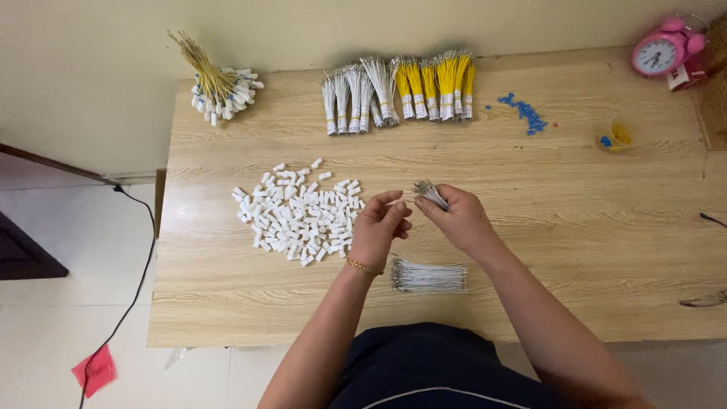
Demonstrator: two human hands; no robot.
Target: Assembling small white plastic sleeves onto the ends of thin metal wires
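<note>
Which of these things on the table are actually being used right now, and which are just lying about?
In use:
right hand holding a small wire bundle
left hand
white connector pile
loose white wires

Lying about:
pink alarm clock
blue beads
red cloth on floor

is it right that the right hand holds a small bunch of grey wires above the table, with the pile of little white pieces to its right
Not quite. In the head view the right hand does hold the small bunch of grey wires above the table, but the pile of little white pieces lies to its left, beyond the left hand.
</note>
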